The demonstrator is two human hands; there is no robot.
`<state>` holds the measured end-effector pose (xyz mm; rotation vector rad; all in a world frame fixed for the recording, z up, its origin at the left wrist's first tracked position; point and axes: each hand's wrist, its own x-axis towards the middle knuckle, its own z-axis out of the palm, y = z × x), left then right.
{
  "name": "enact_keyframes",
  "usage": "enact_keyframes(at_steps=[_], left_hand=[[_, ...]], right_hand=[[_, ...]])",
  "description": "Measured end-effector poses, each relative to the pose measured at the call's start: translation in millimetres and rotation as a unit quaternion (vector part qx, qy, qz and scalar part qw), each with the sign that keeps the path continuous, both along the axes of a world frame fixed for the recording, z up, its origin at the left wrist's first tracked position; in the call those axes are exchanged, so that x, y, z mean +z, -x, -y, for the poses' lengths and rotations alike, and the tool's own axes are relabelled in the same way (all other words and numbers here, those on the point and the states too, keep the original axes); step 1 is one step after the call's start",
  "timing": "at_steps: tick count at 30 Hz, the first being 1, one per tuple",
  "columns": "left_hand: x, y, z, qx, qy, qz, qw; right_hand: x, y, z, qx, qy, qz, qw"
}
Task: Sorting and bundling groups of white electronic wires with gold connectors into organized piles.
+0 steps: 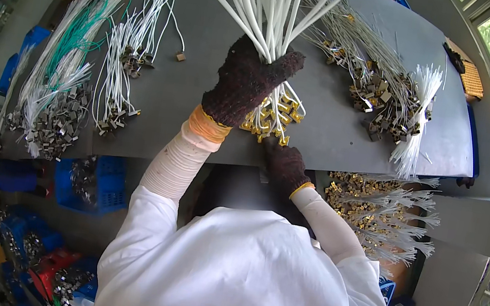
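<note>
My left hand (250, 82), in a dark knitted glove with an orange cuff, is closed round a bundle of thick white cords (270, 19). The cords fan out beyond the fist, over the far side of the table. Below the fist, their near ends carry gold-coloured metal blocks (276, 118). My right hand (287, 169), gloved the same way, is at the lowest of these blocks by the table's near edge. Its fingers are drawn together, and what they grip is hidden by the dark glove.
The grey table (189, 99) bears white and green cord bundles (71, 36) with silver blocks at left, a smaller white bundle (123, 70) beside them, and more cords (389, 92) at right. Gold-ended bundles (369, 217) lie below the right edge. A blue crate (108, 186) stands lower left.
</note>
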<state>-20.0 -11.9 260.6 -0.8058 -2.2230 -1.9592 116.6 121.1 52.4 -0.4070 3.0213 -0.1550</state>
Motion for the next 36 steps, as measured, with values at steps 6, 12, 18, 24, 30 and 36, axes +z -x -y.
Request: enact_keyframes(at_steps=[6, 12, 18, 24, 30, 36], left_hand=[[3.1, -5.1, 1.6, -0.006, -0.018, 0.006, 1.0], [10.3, -3.7, 6.2, -0.003, 0.025, -0.034, 0.999], [3.3, 32.1, 1.5, 0.016, -0.044, -0.046, 0.998], [24.4, 70.7, 0.0, 0.0, -0.119, -0.034, 0.992], [28.6, 37.5, 4.2, -0.03, -0.003, -0.009, 0.999], [37.1, 25.0, -0.5, -0.063, -0.009, -0.065, 0.996]], right_hand=[[19.3, 9.1, 27.9, -0.046, 0.159, 0.064, 0.984], [3.1, 10.9, 23.9, -0.067, 0.164, 0.111, 0.978], [-18.2, 6.9, 20.6, -0.115, 0.128, 0.14, 0.975], [-16.5, 11.8, 13.7, -0.104, 0.132, 0.139, 0.976], [16.2, 1.5, -3.0, -0.069, 0.246, 0.091, 0.963], [103.2, 43.7, -24.8, -0.128, 0.346, -0.366, 0.854]])
